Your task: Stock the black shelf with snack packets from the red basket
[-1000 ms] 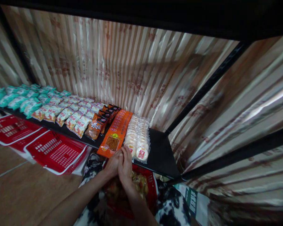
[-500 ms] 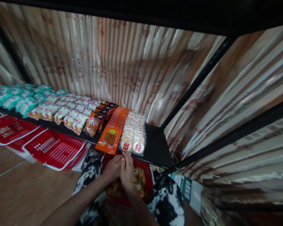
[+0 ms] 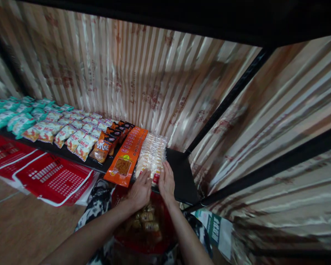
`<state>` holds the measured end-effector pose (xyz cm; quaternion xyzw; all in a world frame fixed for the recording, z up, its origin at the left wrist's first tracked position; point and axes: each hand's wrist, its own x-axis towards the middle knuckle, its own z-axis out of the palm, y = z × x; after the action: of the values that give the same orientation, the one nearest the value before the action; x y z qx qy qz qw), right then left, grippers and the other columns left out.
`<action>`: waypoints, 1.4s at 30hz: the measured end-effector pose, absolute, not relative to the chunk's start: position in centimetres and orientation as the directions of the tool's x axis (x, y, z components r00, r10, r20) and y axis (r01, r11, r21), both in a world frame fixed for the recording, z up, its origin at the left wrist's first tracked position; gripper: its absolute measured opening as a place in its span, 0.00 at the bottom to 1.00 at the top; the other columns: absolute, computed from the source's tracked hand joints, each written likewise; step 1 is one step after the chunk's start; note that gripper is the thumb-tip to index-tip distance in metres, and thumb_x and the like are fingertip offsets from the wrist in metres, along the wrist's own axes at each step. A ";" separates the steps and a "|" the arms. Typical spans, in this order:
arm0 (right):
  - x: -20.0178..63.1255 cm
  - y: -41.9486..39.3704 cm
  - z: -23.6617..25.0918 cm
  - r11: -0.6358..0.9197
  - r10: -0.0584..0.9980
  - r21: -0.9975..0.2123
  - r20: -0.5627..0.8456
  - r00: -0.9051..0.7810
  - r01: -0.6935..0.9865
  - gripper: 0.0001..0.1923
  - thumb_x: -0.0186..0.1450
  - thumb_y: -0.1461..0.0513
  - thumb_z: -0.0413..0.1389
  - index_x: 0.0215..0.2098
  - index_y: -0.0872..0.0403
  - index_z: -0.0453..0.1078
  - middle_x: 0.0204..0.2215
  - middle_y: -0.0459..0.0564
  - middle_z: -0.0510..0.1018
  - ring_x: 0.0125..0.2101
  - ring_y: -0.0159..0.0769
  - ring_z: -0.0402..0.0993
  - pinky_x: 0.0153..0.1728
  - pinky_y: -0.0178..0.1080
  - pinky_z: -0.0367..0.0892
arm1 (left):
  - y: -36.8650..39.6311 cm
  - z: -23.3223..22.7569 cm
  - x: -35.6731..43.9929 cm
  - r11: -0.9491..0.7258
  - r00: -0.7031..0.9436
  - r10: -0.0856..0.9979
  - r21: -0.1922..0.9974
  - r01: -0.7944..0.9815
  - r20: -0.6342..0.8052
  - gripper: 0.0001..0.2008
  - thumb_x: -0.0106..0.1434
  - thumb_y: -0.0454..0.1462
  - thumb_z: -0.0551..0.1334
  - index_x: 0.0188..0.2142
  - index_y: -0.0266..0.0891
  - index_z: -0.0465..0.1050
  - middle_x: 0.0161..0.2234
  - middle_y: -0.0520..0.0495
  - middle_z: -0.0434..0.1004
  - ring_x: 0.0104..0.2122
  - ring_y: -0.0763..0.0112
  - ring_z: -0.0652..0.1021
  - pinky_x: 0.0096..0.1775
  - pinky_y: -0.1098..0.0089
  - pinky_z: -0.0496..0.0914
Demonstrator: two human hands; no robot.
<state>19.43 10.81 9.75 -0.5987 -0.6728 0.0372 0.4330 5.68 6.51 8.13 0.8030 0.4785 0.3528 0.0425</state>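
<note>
Rice-cracker packs [image 3: 152, 156]: clear wrap, pale rounds, red labels, two rows at shelf [image 3: 182, 176] front edge. Left hand [image 3: 140, 189] and right hand [image 3: 167, 182] lie flat on nearest packs, fingers spread, nothing gripped. Risk: slick wrap, a push could slide front packs off the lip into red basket [image 3: 154, 224] below. Orange packet [image 3: 125, 158] just left.

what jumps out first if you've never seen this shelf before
Both hands, left hand and right hand, rest on clear packs of round white rice crackers at the black shelf's front edge. Left of them lies a long orange snack pack, then rows of teal packets.
</note>
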 end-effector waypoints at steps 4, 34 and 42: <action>21.1 14.5 10.7 0.280 0.838 -0.499 0.544 0.045 0.820 0.29 0.68 0.54 0.35 0.57 0.61 0.63 0.58 0.60 0.65 0.61 0.41 0.55 0.59 0.50 0.55 | 8.1 8.4 7.9 -0.548 0.310 0.786 0.370 0.750 0.535 0.24 0.59 0.29 0.52 0.55 0.36 0.65 0.60 0.36 0.60 0.64 0.53 0.53 0.57 0.45 0.60; 18.8 29.9 12.2 0.223 0.975 -0.116 0.046 -0.219 0.968 0.32 0.65 0.44 0.43 0.65 0.44 0.49 0.66 0.46 0.49 0.65 0.55 0.31 0.59 0.58 0.37 | 13.3 7.6 10.8 -0.440 0.231 0.785 0.255 0.861 0.575 0.28 0.60 0.49 0.55 0.57 0.37 0.64 0.61 0.38 0.60 0.61 0.49 0.59 0.61 0.45 0.51; 18.7 30.4 11.0 0.200 0.980 -0.130 0.033 -0.197 0.971 0.32 0.65 0.43 0.41 0.64 0.41 0.49 0.67 0.46 0.47 0.65 0.54 0.32 0.60 0.57 0.34 | 13.6 7.7 10.7 -0.476 0.264 0.776 0.258 0.841 0.572 0.26 0.61 0.47 0.54 0.56 0.35 0.65 0.61 0.38 0.59 0.62 0.50 0.58 0.62 0.44 0.48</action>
<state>18.67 30.44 10.96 -0.6314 -0.7725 0.0400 0.0542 10.73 13.58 7.66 0.7934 0.5096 0.3292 -0.0491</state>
